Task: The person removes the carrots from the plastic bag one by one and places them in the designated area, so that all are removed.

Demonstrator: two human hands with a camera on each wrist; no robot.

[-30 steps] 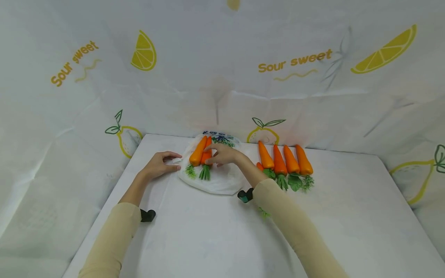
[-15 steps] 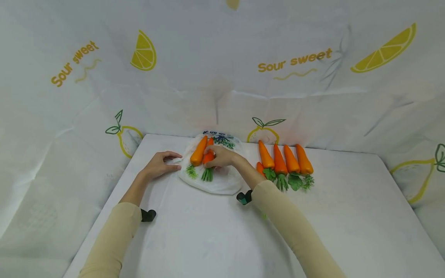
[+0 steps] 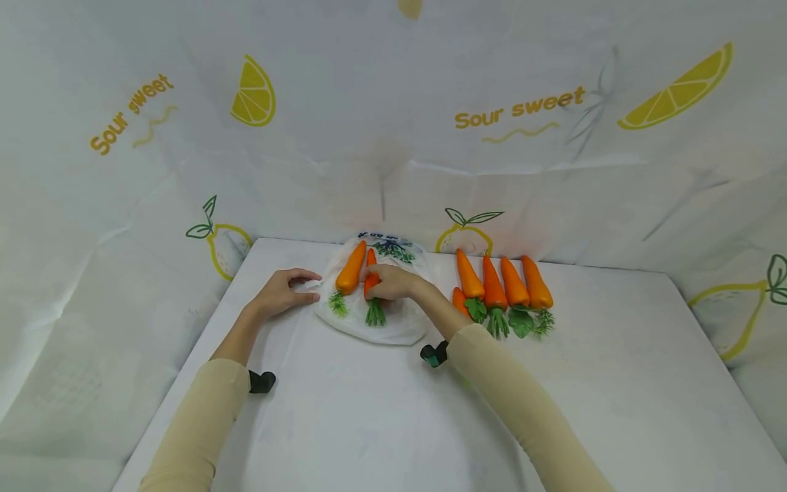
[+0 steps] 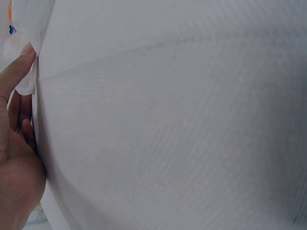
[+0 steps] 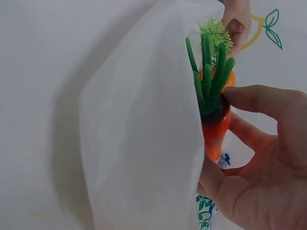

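Note:
In the head view a white plastic bag (image 3: 396, 331) with blue and green print lies flat near the table's back edge. My right hand (image 3: 396, 281) pinches an orange carrot (image 3: 371, 260) with thick green stalks on top of the bag; the right wrist view shows the thumb (image 5: 254, 99) against its stalk end. To its left, another carrot (image 3: 352, 270) with feathery light-green leaves rests on the bag. My left hand (image 3: 279, 292) rests at the bag's left edge, fingers and thumb spread apart. In the left wrist view its thumb (image 4: 19, 69) touches the bag's edge.
Right of the bag, several carrots (image 3: 513, 283) with green tops lie side by side, tips toward the back. Another bit of green shows by the right forearm sleeve (image 3: 510, 393). A white cloth backdrop (image 3: 369, 102) printed with lemons rises behind and beside the white table (image 3: 344, 417).
The right hand has taken hold of the stalked carrot and shifted it slightly right, opening a gap from the carrot beside it. The left hand has stayed in place.

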